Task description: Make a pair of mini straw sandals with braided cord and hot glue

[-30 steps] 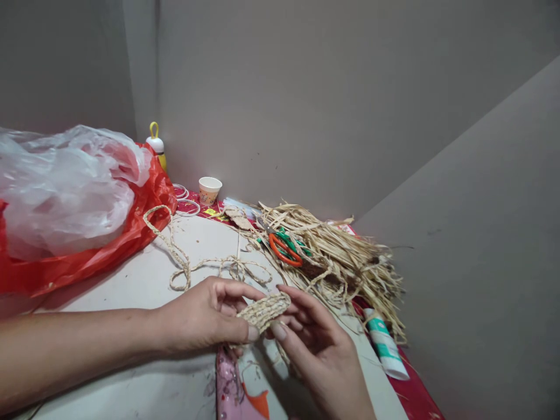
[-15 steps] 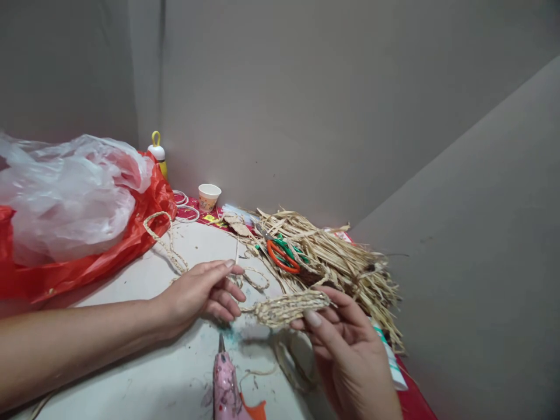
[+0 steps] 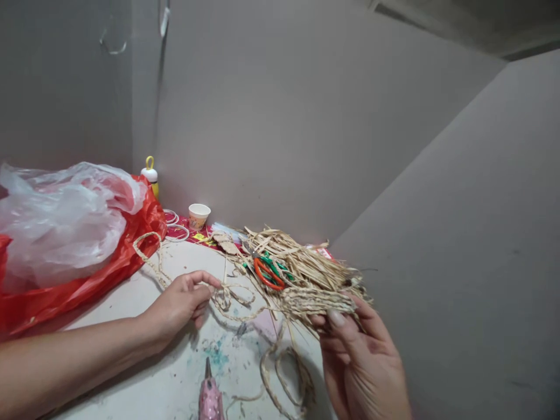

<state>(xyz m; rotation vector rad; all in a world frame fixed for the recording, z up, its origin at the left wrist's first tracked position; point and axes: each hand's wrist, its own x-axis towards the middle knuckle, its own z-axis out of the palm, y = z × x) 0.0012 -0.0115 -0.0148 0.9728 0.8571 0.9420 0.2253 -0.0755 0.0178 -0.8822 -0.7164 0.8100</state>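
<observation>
My right hand (image 3: 365,353) grips one end of a flat piece of braided straw (image 3: 317,302), its rows lying side by side, thumb on the near face. A thin braided cord (image 3: 238,318) runs from that piece leftward to a loose tangle. At the tangle, my left hand (image 3: 186,303) has its fingers curled in, thumb and forefinger closed on the cord. Below, a pink glue gun (image 3: 210,399) points its metal nozzle away from me, its lower part cut off by the frame. Loops of braided cord (image 3: 284,373) hang or lie beneath the right hand.
Behind the hands lies a heap of dry straw (image 3: 301,251), with orange-handled scissors (image 3: 268,274) on its left side. A paper cup (image 3: 199,216), white rings (image 3: 177,233) and a yellow-looped bottle (image 3: 150,175) stand farther back. A red plastic bag (image 3: 151,219) fills the left. Grey walls enclose the table.
My right hand has moved right with the braided piece, drawing the cord out longer. My left hand has gone from spread fingers to a pinch on the cord. The view has tilted up.
</observation>
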